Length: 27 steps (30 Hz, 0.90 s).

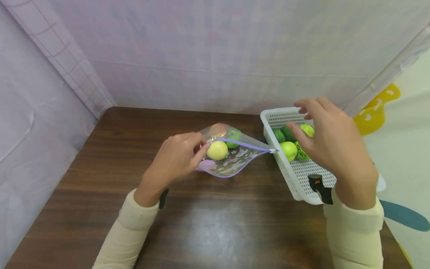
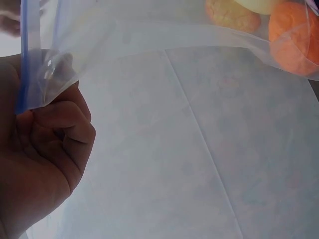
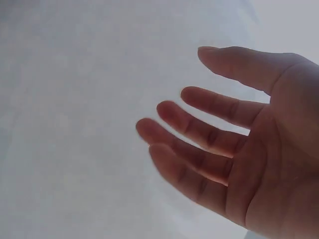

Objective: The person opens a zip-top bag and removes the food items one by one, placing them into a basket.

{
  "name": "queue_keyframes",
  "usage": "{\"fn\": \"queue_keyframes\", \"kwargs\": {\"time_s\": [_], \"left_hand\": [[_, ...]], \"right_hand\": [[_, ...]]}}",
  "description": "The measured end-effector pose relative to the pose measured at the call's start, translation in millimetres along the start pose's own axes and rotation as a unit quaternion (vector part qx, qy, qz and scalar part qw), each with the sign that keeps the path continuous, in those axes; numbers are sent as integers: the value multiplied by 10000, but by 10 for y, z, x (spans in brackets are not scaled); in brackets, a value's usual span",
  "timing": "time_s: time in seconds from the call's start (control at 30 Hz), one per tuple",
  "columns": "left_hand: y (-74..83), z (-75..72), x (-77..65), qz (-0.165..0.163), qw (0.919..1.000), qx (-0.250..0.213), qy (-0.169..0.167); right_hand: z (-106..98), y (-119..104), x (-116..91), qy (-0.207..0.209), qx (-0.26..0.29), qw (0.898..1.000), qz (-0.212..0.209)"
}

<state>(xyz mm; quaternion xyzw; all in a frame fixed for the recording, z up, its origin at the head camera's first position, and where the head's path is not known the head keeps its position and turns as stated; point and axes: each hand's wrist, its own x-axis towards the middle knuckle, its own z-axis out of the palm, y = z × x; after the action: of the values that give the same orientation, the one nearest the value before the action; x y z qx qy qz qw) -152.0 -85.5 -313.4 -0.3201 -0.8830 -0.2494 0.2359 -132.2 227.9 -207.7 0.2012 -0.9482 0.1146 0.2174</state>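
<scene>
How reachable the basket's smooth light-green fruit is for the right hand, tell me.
Likely yes: the right hand is empty above the basket, and nothing seems to cover that fruit.

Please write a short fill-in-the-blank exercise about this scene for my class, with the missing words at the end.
1. The left grip pinches the rim of the clear zip bag, whose mouth is ____.
2. The right grip holds ____.
3. In the head view, the perforated plastic basket sits to the ____ of the bag.
4. The wood-grain tabletop is dark ____ in colour.

Missing words: open; nothing; right; brown.
</scene>
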Motion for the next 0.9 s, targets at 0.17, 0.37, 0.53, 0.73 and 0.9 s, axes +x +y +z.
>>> {"fn": "queue_keyframes", "kwargs": {"time_s": [0.17, 0.37, 0.53, 0.73, 0.9], "left_hand": [[0, 7, -11, -47, 10000, -1, -26], [-7, 13, -11, -54, 10000, -25, 31], [-32, -4, 1, -21, 10000, 25, 75], [-56, -23, 12, -12, 9997, 42, 220], [-69, -49, 21, -52, 9994, 29, 345]], "right_hand": [[-34, -351, -83, 803, 131, 9860, -1452], [208, -725, -3, 509, -46, 9657, -2546], [621, -886, 119, -50, -465, 9526, -3007], [1085, -936, 232, -622, -970, 9396, -3222], [1349, -941, 309, -892, -1326, 9399, -3017]]}}
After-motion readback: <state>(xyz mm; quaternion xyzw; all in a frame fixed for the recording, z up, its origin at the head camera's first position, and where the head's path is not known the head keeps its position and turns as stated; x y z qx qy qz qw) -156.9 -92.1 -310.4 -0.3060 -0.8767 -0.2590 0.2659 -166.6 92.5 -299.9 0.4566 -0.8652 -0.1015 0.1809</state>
